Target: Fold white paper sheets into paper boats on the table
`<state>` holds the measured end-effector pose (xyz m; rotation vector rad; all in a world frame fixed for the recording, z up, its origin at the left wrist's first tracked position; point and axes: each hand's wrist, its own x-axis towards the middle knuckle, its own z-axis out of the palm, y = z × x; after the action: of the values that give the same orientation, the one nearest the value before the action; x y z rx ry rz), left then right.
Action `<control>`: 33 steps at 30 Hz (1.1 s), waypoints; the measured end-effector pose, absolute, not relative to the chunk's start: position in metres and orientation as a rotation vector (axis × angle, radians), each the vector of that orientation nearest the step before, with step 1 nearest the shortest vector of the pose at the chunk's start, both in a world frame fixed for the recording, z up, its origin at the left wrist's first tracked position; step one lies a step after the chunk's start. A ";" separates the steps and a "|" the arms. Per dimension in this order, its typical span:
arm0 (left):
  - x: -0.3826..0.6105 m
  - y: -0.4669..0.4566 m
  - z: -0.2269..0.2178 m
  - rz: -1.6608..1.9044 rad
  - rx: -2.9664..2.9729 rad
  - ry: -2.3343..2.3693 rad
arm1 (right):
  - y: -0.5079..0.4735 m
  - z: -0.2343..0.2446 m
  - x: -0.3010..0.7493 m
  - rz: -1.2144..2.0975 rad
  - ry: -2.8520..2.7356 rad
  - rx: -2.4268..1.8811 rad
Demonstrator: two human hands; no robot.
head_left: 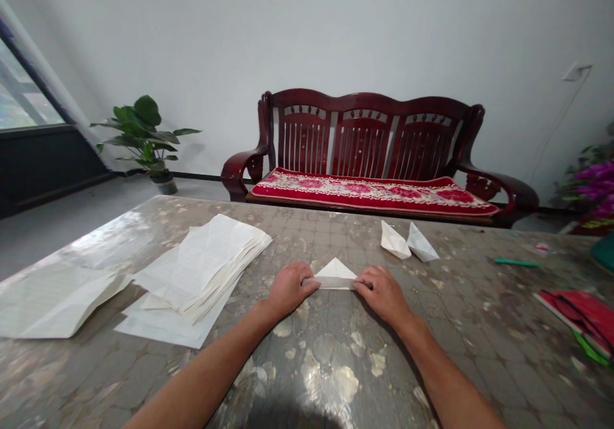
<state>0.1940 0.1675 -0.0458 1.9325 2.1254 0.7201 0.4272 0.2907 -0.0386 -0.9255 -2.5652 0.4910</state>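
Note:
A folded sheet of white paper [336,270] lies between my hands near the middle of the table, its peak pointing away from me and a folded strip along the near edge. My left hand [292,285] pinches the left end of that strip between thumb and fingers. At the right end, my right hand [378,290] grips it the same way. Beyond my right hand stand two folded paper boats, a left one [395,242] and a right one [422,243], close beside each other.
A stack of paper sheets [206,266] lies left of my hands, with a loose folded sheet [52,301] farther left. On the right are a green pen [517,263] and a red pouch or book [582,317]. A wooden bench [367,138] stands behind the patterned table [326,352].

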 end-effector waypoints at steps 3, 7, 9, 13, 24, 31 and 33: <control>0.193 0.168 -0.047 0.745 1.890 2.120 | 0.298 -0.040 0.431 0.505 -2.569 -0.980; 0.195 0.169 -0.043 0.742 1.849 2.146 | 0.305 -0.044 0.435 0.491 -2.579 -1.050; 0.196 0.169 -0.041 0.731 1.830 2.158 | 0.307 -0.044 0.436 0.512 -2.581 -1.059; 0.197 0.170 -0.040 0.702 1.829 2.175 | 0.307 -0.042 0.437 0.511 -2.617 -1.059; 0.197 0.171 -0.039 0.606 1.834 2.291 | 0.299 -0.037 0.432 0.150 -2.706 -1.188; 0.198 0.170 -0.041 0.539 1.839 2.354 | 0.292 -0.033 0.429 0.045 -2.714 -1.239; 0.198 0.169 -0.041 0.535 1.852 2.354 | 0.291 -0.033 0.428 0.031 -2.713 -1.256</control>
<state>0.1978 0.1693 -0.0413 1.8519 2.3543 0.5351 0.4284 0.2912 -0.0330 -1.2562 -2.7130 0.0306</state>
